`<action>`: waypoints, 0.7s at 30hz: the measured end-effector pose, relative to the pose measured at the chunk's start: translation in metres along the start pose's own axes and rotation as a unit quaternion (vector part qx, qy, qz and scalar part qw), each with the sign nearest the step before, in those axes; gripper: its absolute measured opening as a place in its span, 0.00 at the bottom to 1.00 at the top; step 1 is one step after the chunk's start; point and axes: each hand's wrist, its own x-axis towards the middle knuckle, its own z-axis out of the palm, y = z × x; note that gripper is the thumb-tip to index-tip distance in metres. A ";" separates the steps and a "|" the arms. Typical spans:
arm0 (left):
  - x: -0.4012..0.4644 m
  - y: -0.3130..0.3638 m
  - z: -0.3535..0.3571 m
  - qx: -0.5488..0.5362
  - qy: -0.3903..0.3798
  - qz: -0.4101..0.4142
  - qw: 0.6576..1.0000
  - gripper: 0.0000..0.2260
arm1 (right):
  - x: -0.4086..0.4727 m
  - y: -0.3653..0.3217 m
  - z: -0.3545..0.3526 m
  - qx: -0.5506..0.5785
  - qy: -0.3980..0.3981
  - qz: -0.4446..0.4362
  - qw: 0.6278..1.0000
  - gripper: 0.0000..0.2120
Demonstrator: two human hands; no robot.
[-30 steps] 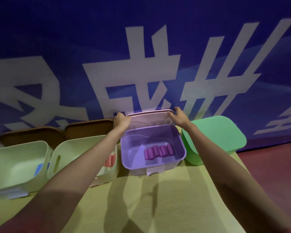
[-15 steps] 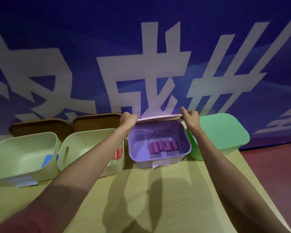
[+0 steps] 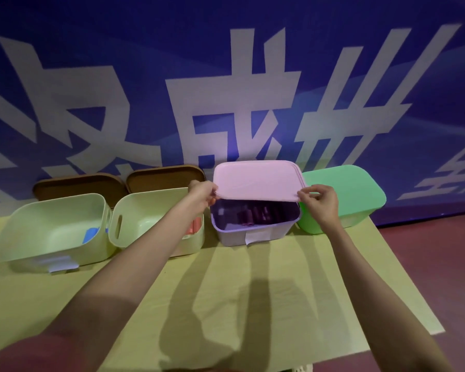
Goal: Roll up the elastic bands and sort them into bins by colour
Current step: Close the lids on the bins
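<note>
Item: pink lid (image 3: pixel 257 181), flat, rounded corners. Held at its two near corners, tilted, near edge raised above the purple bin (image 3: pixel 253 232), far edge lower toward the wall.

Left hand (image 3: pixel 202 193): fingers and thumb pinch the lid's near left corner. Right hand (image 3: pixel 320 202): thumb and fingertips pinch the near right corner.

Directly below the held lid: the purple bin, open at its near side, paper label on its front wall. Inside it, several rolled purple bands (image 3: pixel 255 217) lie side by side in shadow; exact count cannot be told.

Left of the left hand: cream bin (image 3: pixel 134 224) with a slot handle, holding a red roll (image 3: pixel 195 226), partly hidden by the forearm. Further left: second cream bin (image 3: pixel 51 237) holding a blue roll (image 3: pixel 91 233), with a paper label on its front.

Behind the cream bins: two brown lids (image 3: pixel 164 177), leaning at the wall.

Right of the right hand: green bin (image 3: pixel 344 194), lid on, just beside the purple bin.

Support: yellow-green table (image 3: pixel 226 291). Backdrop: blue banner (image 3: pixel 226 76) with large white characters.
</note>
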 end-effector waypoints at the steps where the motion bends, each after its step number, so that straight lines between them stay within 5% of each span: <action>1: -0.004 -0.005 -0.002 0.016 -0.011 0.003 1.000 0.05 | -0.005 0.003 0.000 -0.015 -0.012 0.010 1.000 0.11; 5: -0.016 -0.030 -0.004 0.101 -0.017 0.065 0.993 0.03 | -0.017 0.009 0.003 -0.049 -0.021 0.046 0.998 0.22; 13: -0.028 -0.052 -0.008 0.149 0.021 0.119 0.982 0.11 | -0.029 0.018 0.016 -0.084 -0.041 0.042 0.995 0.06; 21: -0.030 -0.067 -0.007 0.222 0.037 0.119 0.967 0.08 | -0.034 0.025 0.027 -0.116 -0.030 0.010 0.993 0.07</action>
